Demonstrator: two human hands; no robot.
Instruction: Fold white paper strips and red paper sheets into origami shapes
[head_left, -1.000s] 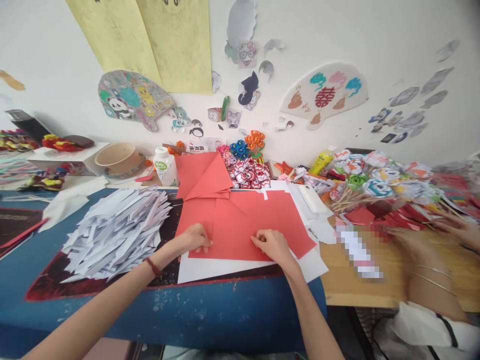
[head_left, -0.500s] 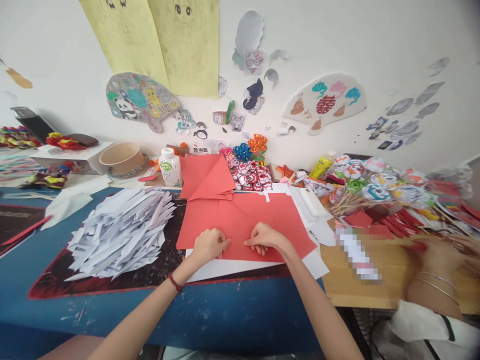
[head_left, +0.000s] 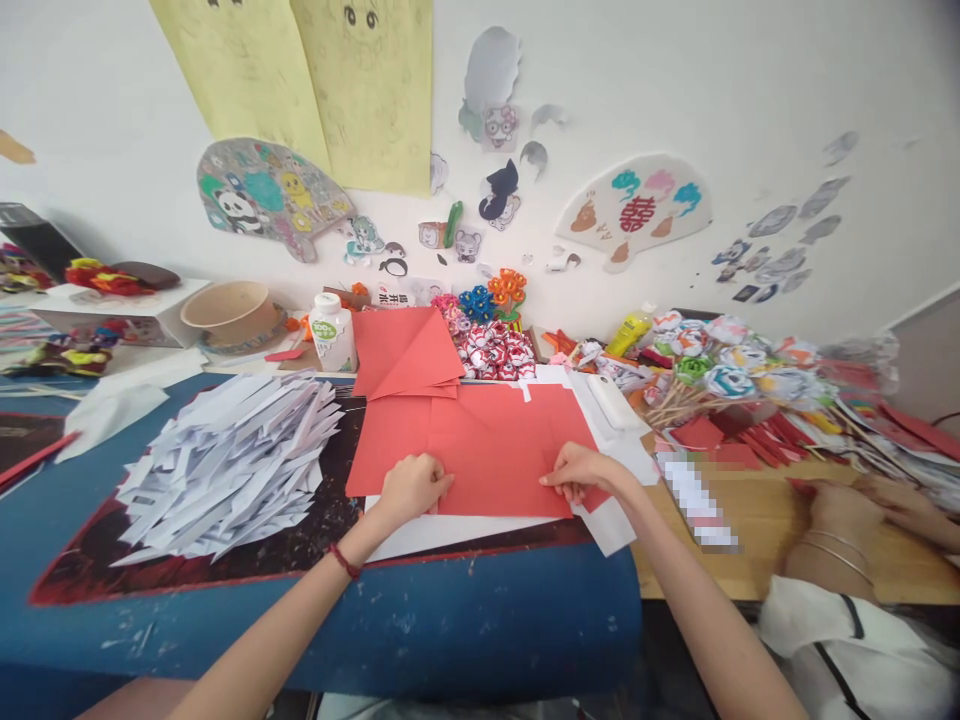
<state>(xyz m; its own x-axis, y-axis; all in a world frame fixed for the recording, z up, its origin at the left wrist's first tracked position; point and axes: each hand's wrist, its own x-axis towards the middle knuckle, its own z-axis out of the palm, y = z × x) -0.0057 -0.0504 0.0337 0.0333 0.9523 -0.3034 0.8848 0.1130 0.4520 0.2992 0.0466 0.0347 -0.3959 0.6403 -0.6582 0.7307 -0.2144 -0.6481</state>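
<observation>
A wide red sheet of paper [head_left: 480, 440] lies before me, over white paper [head_left: 465, 532] that shows along its near edge. My left hand [head_left: 412, 487], a dark red band on its wrist, is closed in a pinch at the sheet's near edge, left of centre. Farther right, my right hand [head_left: 579, 470] has its thumb and fingers pinched on the red paper near its right side. How much paper sits between the fingers is hidden. Several folded red papers [head_left: 409, 350] rest against the sheet's far edge.
Left of the sheet is a heap of folded white paper strips [head_left: 232, 465] on a dark mat [head_left: 75, 560]. A white bottle [head_left: 332, 335] stands behind. Paper flowers [head_left: 727, 365] crowd the back right. Another person's hands [head_left: 847, 510] are over the wooden tabletop [head_left: 772, 560].
My right hand has slid right along the red paper, away from my left hand. The left hand stays at the near edge. The view has shifted slightly.
</observation>
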